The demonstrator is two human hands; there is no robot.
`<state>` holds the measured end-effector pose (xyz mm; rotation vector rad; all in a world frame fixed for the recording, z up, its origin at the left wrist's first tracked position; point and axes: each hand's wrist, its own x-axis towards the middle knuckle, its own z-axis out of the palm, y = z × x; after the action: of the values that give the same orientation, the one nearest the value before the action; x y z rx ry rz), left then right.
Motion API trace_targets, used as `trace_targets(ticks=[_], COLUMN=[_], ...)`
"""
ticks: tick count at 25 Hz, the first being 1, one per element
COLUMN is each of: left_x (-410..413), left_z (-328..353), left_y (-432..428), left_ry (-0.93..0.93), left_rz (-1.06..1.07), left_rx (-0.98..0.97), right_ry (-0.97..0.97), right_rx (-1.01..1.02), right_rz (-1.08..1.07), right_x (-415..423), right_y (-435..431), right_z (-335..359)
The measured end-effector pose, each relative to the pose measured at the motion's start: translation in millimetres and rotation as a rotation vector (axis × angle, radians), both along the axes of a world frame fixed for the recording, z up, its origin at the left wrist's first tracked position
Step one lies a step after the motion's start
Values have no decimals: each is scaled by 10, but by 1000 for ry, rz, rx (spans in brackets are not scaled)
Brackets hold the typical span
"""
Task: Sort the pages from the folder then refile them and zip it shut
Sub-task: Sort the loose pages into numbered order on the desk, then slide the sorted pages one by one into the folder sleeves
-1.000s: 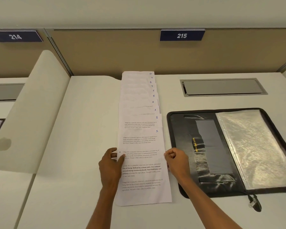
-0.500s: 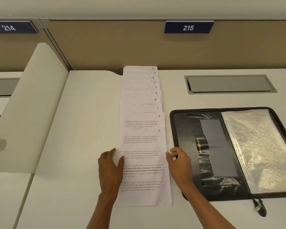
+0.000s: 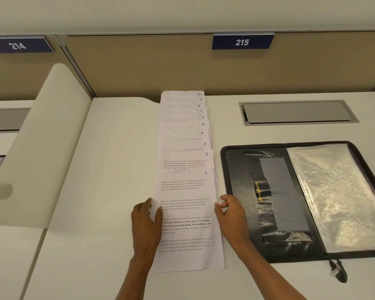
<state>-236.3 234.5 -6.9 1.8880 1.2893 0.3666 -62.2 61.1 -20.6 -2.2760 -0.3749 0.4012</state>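
Observation:
Several numbered white pages [image 3: 183, 161] lie fanned in a column on the white desk [image 3: 108, 191], page 1 nearest me and page 10 at the far end. My left hand [image 3: 146, 224] holds the left edge of the front page, thumb on top of the sheet. My right hand [image 3: 231, 215] pinches the right edge of the same page. The black zip folder [image 3: 275, 202] lies open to the right, with clear plastic sleeves [image 3: 333, 195] on its right half. The zip pull [image 3: 337, 272] hangs off the folder's front edge.
A grey cable hatch [image 3: 297, 112] is set into the desk behind the folder. A curved white divider [image 3: 41, 148] stands at the left. Tan back panels carry signs 214 [image 3: 17, 45] and 215 [image 3: 242, 42].
The fingers of my right hand uncurled from a fist and took the right edge of the front page. My left hand stayed on the left edge. The pages did not visibly shift.

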Motion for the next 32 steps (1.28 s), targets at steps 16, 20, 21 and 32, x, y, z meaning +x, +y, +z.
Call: trace_targets(ticks=[16,20,21,32], left_x=[-160,0,51,573], left_z=[87,28,21,-59], left_y=[-642,-925,-1014,-1949], left_ry=[127,151,146,66], left_rz=[-76,-89,-99,-435], left_rx=[184,296,308,210], right_ry=[-78,-91,-102,-339], right_rx=[62,49,39,-112], right_rz=[108,160,178,148], right_x=[-181,-112,-81,428], right_y=[-486,-780,-862,-1685], right_z=[89,91,101,77])
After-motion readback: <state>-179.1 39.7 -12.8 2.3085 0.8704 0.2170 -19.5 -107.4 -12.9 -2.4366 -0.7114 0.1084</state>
